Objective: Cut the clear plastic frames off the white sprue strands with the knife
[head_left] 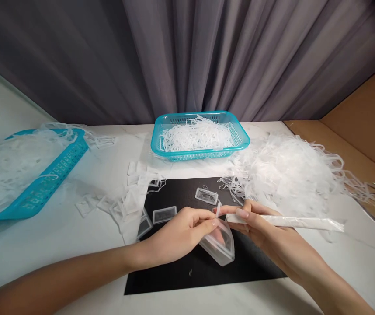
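Observation:
My left hand (190,229) is closed on a translucent plastic box (218,247), its thumb and fingers pinching one edge. The box is tilted above a black mat (174,280). A narrow clear strip (219,208) stands up from that edge, between the two hands. In my right hand (259,225), thumb and fingers close round a slim stick wrapped in white plastic (305,222). Its near end points at the box's edge; whether it has a blade or tip there I cannot make out. A small clear rectangular frame (206,196) lies on the mat just beyond my hands.
Behind the mat stands a blue basket (200,154) of thin white strips. A large heap of clear plastic scraps (292,170) spreads at right. Another blue basket (56,179), piled with translucent pieces, is at left. Flat clear pieces (118,205) lie beside the mat.

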Motion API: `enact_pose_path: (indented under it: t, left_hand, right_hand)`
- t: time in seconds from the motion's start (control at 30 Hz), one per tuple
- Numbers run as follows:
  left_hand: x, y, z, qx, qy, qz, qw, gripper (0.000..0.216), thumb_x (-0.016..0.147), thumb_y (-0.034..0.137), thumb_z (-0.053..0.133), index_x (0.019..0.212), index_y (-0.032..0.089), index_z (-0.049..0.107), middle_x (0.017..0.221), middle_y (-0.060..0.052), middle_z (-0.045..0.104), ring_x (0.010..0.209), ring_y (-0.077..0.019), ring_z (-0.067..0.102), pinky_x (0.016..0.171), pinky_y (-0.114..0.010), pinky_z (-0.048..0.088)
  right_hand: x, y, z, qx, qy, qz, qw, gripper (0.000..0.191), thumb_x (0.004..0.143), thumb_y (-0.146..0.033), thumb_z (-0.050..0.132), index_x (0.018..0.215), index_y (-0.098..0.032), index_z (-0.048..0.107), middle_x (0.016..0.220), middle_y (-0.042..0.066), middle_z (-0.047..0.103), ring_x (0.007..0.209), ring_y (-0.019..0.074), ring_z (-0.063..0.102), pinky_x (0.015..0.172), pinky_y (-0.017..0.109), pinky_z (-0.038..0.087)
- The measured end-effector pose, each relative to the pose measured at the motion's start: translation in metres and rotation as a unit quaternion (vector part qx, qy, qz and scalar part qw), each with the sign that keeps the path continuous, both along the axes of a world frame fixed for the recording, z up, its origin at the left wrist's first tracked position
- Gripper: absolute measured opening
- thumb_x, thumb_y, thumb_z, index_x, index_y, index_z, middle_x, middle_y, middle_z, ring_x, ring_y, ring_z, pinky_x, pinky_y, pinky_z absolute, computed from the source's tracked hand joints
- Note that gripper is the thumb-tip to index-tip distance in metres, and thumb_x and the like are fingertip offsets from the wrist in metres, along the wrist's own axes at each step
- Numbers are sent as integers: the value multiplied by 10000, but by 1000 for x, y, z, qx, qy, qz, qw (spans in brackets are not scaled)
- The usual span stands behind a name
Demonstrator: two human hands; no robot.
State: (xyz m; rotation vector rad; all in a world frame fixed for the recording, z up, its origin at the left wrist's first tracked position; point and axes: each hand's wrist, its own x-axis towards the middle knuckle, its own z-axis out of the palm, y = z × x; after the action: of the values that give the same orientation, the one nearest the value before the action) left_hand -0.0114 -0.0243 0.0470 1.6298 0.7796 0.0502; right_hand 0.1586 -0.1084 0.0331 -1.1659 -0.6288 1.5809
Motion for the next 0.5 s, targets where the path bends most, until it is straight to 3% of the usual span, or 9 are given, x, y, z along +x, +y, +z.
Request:
enact_pose_path:
  t: [0.3, 0.5]
  left_hand:
    - [-2, 1, -5, 24, 9, -11, 1000, 344, 911, 280, 391, 743, 162, 666, 707, 31, 599, 572, -78, 404, 550, -213, 292]
    - [-1, -1, -4, 43, 28, -9, 999, 361, 906, 324, 384, 730, 155, 651, 647, 24, 547, 559, -91, 395, 519, -225, 279]
  right_hand:
    - [1, -1, -1, 5, -60, 8, 998, 313, 813, -436, 599, 638, -202, 485, 1101, 41, 663, 1082, 233, 566, 986, 412, 365]
    - [-1, -3, 5, -2, -171, 42, 984, 303, 844, -441, 548, 659, -213, 476, 1175, 35, 619, 1145, 237, 502, 966, 381, 343]
